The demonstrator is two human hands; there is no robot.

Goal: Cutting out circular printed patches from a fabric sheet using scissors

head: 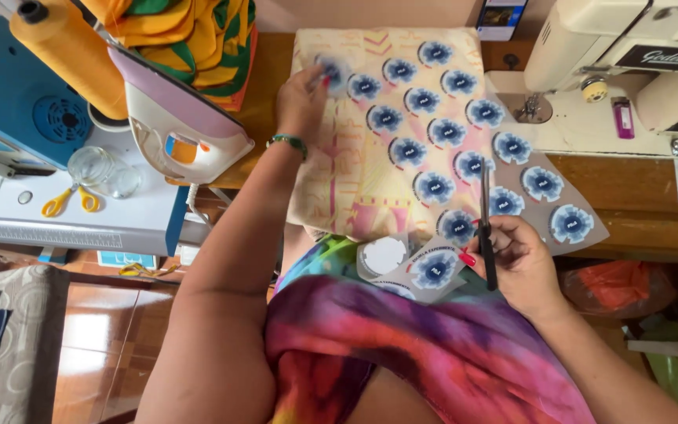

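On wood table (653, 206): 1 scissors (486, 228) in right hand (521, 265), 1 blue sticker (329, 72) in left hand (301, 100).

a home sewing workshop: sewing machine (629, 71), iron (186, 118), thread cone (68, 51), wooden worktable (637, 196)

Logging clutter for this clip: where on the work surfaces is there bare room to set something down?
Bare wood shows on the table right of the sheet of blue round patches, below the sewing machine. The patterned cloth is bare left of the patch rows. Crowded: the white surface with iron, jar and yellow scissors.
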